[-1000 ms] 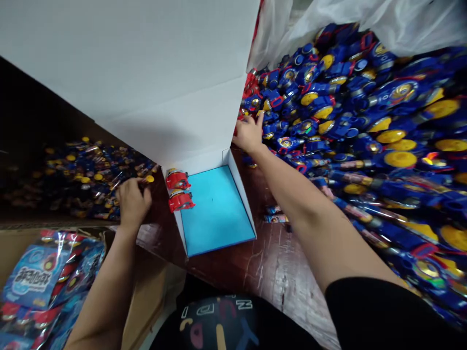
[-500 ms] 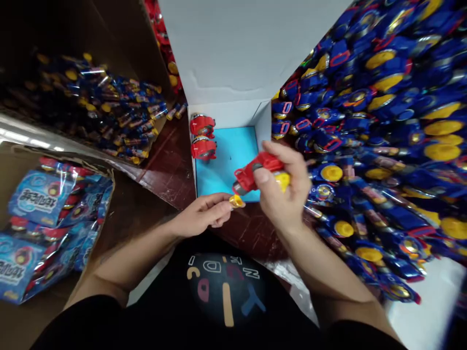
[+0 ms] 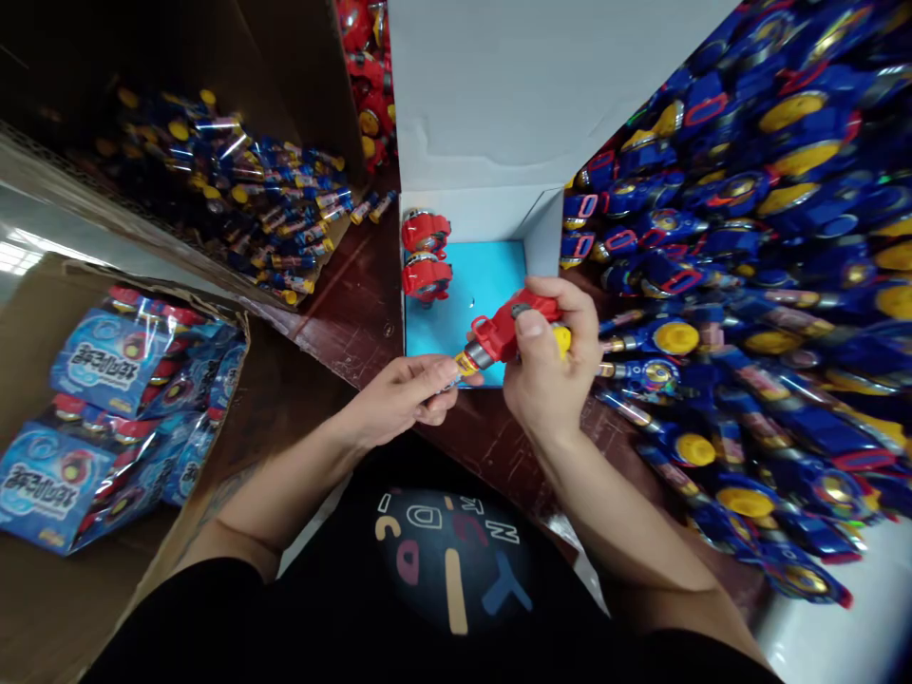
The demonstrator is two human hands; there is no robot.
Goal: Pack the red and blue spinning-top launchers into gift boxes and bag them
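My right hand grips a red toy with a yellow part and a grey nozzle end that points down to the left. Between the fingers of my left hand is a small tube with a yellow end, which meets the toy's nozzle; my fingers hide most of the tube. Both hands are over the near edge of a white box with a light blue bottom. Inside it, two red toys lie along the left wall.
Many blue and yellow toys are heaped at the right. A dark carton at the upper left holds small tubes. Blue packages fill a carton at the lower left. Further red toys lie behind the white box.
The toy's nozzle and the tube's yellow end, apart before, now meet. The whole view has shifted, so the box appears further right.
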